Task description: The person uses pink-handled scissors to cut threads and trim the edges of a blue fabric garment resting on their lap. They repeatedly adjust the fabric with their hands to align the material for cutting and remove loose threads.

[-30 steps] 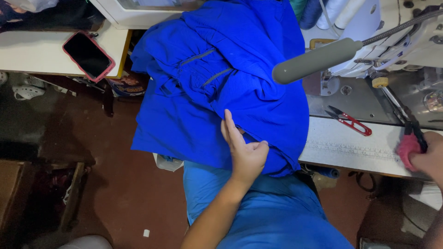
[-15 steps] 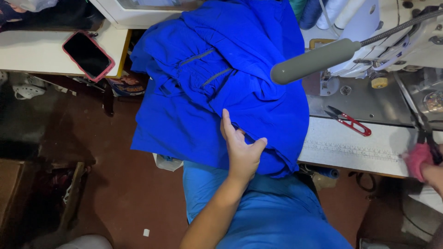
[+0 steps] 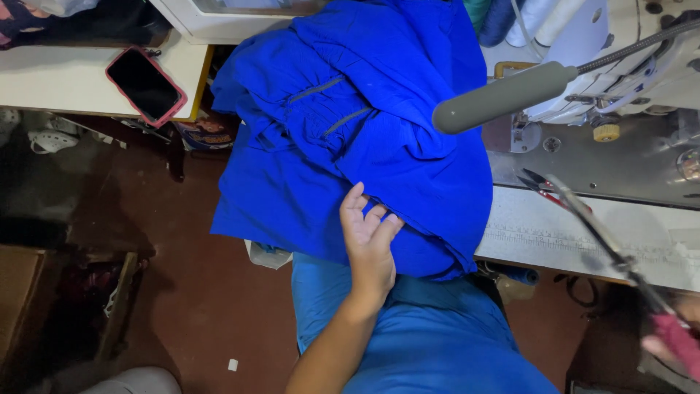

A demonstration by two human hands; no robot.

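- Head view: left hand laid flat on the blue garment, fingers spread open and gripping nothing, palm pressing the cloth near its lower edge.
- Blue garment heaped over the left end of the sewing surface and hanging down toward the lap; two grey seam strips visible on an upper fold.
- Right hand at the lower right corner, blurred, closed around the pink handles of scissors; long blades angled up and left over the surface.
- Red-handled snips lying on the surface just beside the scissor tips.
- Grey lamp head above the garment's right side, sewing machine behind.
- Phone in pink case on a side surface, well apart, upper left.
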